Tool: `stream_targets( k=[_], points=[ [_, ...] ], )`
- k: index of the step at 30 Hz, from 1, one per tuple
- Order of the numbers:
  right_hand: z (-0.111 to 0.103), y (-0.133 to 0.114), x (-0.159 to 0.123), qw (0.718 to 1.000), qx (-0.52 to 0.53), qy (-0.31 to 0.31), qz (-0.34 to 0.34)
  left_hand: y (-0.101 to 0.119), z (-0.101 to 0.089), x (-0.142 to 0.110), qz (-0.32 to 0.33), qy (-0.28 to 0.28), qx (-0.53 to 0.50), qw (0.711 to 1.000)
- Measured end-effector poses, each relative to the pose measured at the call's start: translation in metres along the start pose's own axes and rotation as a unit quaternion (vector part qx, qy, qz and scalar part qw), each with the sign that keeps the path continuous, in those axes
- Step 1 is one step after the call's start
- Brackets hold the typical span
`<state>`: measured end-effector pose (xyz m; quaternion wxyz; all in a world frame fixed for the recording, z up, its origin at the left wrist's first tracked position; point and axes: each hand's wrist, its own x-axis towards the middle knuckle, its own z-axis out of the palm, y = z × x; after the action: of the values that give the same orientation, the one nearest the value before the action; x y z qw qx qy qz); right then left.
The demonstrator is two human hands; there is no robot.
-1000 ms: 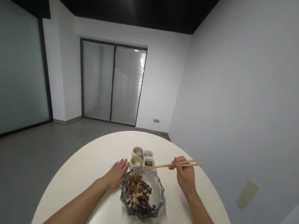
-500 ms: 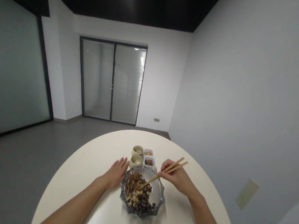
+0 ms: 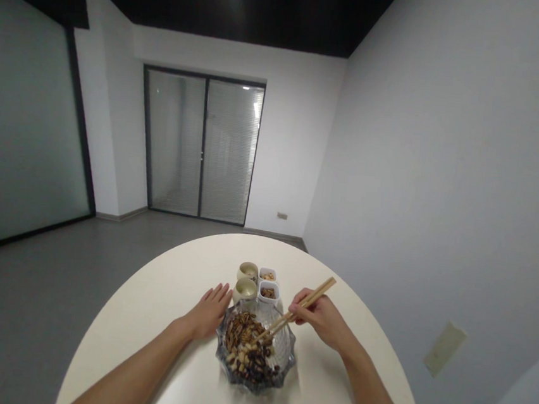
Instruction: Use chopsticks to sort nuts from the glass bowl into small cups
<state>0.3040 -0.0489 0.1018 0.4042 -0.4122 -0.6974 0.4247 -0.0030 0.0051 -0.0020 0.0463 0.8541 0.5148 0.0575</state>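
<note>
A cut-glass bowl full of mixed nuts and seeds stands on the round white table in front of me. My right hand grips a pair of wooden chopsticks, whose tips reach down into the nuts in the bowl. My left hand lies flat on the table with its fingers stretched out, resting against the bowl's left rim.
Behind the bowl stand two round cream cups and two small square white dishes holding bits of food. The table's far edge curves off toward a grey floor. A white wall runs close along the right.
My right hand has swung the chopsticks from level above the small dishes down into the bowl. Over the last half second they shifted only slightly. The left hand stayed put.
</note>
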Motion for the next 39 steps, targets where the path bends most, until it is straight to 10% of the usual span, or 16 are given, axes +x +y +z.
stream_targets(
  k=[39],
  points=[
    [0.003,0.016,0.008,0.996,-0.001,0.066,-0.059,-0.001,0.002,0.0,-0.002,0.002,-0.001,1.0]
  ],
)
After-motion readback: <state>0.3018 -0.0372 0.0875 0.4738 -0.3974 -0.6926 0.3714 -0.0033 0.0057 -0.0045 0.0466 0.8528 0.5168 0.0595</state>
